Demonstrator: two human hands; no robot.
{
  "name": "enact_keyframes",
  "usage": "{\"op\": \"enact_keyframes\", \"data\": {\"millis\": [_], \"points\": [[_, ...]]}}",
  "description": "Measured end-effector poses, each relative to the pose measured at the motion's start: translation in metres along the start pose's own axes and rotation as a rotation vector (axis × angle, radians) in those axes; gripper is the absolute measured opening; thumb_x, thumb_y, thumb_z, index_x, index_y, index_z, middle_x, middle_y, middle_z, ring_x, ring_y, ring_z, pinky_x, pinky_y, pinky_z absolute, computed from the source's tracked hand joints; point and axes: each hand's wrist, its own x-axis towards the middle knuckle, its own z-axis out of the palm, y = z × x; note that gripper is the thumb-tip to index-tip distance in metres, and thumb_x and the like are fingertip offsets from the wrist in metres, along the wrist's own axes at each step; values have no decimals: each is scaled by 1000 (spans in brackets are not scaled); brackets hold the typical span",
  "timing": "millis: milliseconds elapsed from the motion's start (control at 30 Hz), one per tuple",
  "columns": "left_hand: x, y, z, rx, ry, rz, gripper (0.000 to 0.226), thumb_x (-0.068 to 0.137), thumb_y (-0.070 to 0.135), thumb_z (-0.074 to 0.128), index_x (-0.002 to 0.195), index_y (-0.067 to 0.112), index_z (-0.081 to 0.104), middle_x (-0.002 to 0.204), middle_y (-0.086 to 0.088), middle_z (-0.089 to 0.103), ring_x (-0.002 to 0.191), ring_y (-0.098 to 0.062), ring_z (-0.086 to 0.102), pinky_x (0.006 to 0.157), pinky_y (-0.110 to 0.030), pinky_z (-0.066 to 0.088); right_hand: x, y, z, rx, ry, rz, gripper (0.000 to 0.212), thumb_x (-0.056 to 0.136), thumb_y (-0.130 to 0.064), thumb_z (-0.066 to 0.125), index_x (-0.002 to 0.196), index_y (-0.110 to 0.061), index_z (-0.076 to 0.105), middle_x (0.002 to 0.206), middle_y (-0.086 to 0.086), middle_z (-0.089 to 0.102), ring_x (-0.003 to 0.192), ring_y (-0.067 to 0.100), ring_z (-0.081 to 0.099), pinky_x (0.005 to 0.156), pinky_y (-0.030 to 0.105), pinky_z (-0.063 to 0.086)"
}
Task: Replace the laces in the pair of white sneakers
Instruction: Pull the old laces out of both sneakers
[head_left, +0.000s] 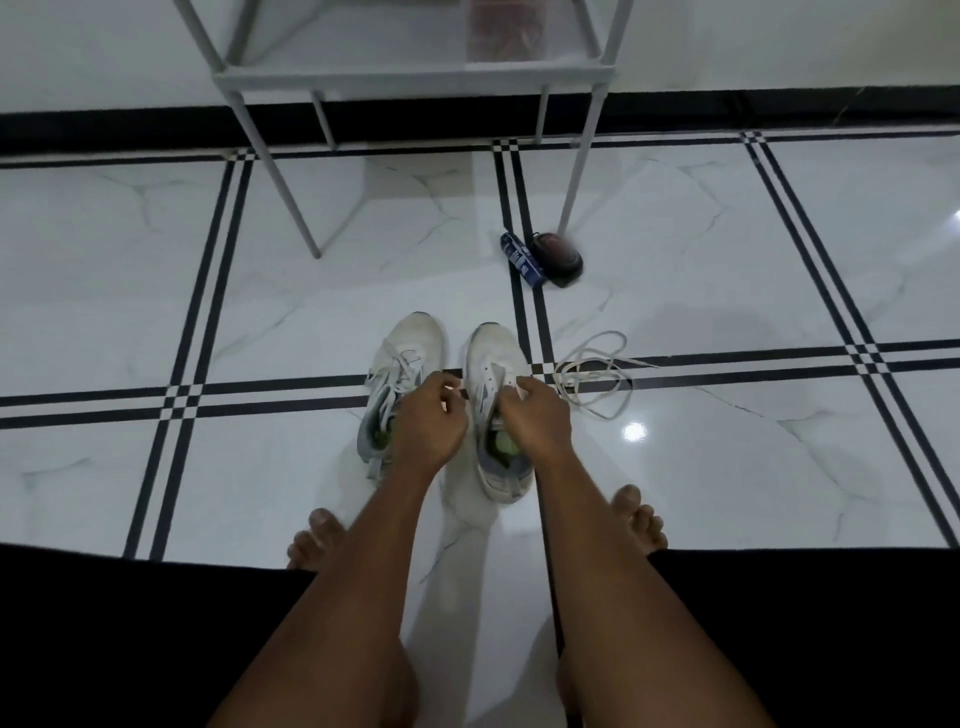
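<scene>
Two white sneakers stand side by side on the floor, toes pointing away from me. The left sneaker (410, 353) has a white lace threaded through it. The right sneaker (493, 358) shows bare eyelets near the toe. My left hand (428, 423) pinches a white lace end between the two shoes. My right hand (535, 415) pinches a lace end over the right sneaker's tongue. A loose white lace (592, 374) lies coiled on the floor just right of the right sneaker.
A white metal rack (415, 78) stands ahead, its legs on the marble floor. A blue packet (522, 260) and a dark round object (558, 257) lie by its right leg. My bare feet (317, 538) rest near the shoes' heels.
</scene>
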Motion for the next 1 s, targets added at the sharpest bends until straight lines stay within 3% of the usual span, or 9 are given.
{"op": "enact_keyframes", "data": {"millis": [100, 167, 267, 367, 500, 667, 767, 1000], "points": [[-5, -3, -32, 198, 371, 134, 17, 95, 25, 57, 105, 23, 70, 93, 4, 73, 84, -21, 68, 71, -35, 53, -7, -13, 13, -149, 209, -185, 35, 88, -36, 62, 113, -17, 77, 116, 8, 73, 117, 35, 60, 101, 45, 50], [1, -18, -48, 323, 445, 93, 18, 96, 27, 55, 102, 16, 68, 96, -5, 70, 87, -30, 67, 72, -40, 49, -16, -23, 29, -175, 278, -298, 30, 88, -26, 63, 112, -14, 77, 109, 8, 73, 110, 32, 61, 97, 44, 50], [7, -48, -62, 263, 269, -133, 30, 106, 35, 45, 109, 10, 62, 104, -17, 71, 99, -42, 66, 82, -44, 47, -29, -39, 53, -116, 63, -378, 29, 92, -15, 60, 115, -12, 77, 110, 6, 76, 104, 24, 66, 97, 38, 53], [3, -63, -68, 151, 153, -134, 27, 105, 38, 46, 111, 16, 62, 106, -9, 74, 101, -36, 67, 82, -41, 47, -36, -35, 78, -152, -162, -323, 28, 94, -15, 61, 118, -10, 75, 115, 9, 74, 106, 26, 69, 92, 39, 57], [-6, -54, -70, 179, 41, -27, 18, 87, 43, 66, 100, 32, 62, 91, 12, 70, 85, -16, 67, 77, -34, 53, -37, -20, 90, -194, -72, -366, 21, 96, -13, 66, 112, -6, 77, 112, 14, 74, 105, 29, 68, 94, 42, 56], [-6, -43, -70, 339, 46, 32, 30, 81, 56, 66, 96, 31, 58, 87, 7, 72, 85, -22, 67, 71, -33, 50, -36, -21, 81, -313, -81, -388, 20, 97, -13, 62, 92, -5, 79, 93, 14, 77, 86, 29, 69, 82, 42, 56], [-3, -36, -71, 429, 7, 50, 31, 81, 55, 67, 94, 27, 59, 91, 1, 71, 88, -27, 68, 70, -33, 47, -39, -26, 73, -347, -122, -367, 24, 101, -13, 59, 91, -4, 78, 92, 14, 76, 84, 28, 68, 74, 35, 50], [-7, -17, -65, 468, -67, 25, 31, 83, 57, 62, 89, 27, 66, 91, 4, 68, 91, -21, 66, 76, -34, 53, -40, -25, 66, -404, -179, -365, 18, 90, -2, 62, 91, -5, 79, 91, 11, 76, 79, 22, 64, 75, 33, 51]]}}
